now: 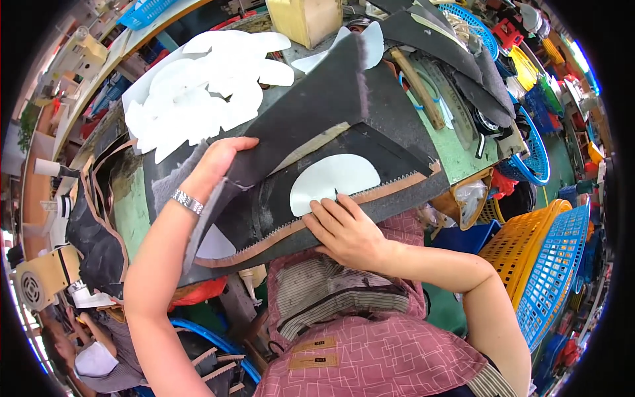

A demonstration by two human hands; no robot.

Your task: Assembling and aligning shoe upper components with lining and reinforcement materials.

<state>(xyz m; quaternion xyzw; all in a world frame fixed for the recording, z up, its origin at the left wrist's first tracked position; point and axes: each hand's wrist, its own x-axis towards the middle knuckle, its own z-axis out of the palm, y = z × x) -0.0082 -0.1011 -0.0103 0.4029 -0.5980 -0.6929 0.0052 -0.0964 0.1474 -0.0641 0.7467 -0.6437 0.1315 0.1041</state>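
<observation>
My left hand (223, 159) grips the edge of a dark fleece-backed panel (297, 99), thumb on top and its other fingers hidden, holding the sheet raised and folded back. Underneath lies the panel's black inner side, edged with a brown zigzag-cut strip (268, 241). A white half-moon piece (334, 175) rests on that black surface. My right hand (344, 228) lies with fingers stretched out on the lower edge of this white piece. Another white piece (215, 245) shows partly at the lower left, below my left wrist.
White cut pieces (198, 83) are heaped at the back left, beside a yellowish block (304, 23). A wooden handle (418, 89) and stacked dark panels (456, 59) lie at the back right. An orange basket (522, 238) and a blue basket (555, 271) stand right. Another person (99, 357) is at lower left.
</observation>
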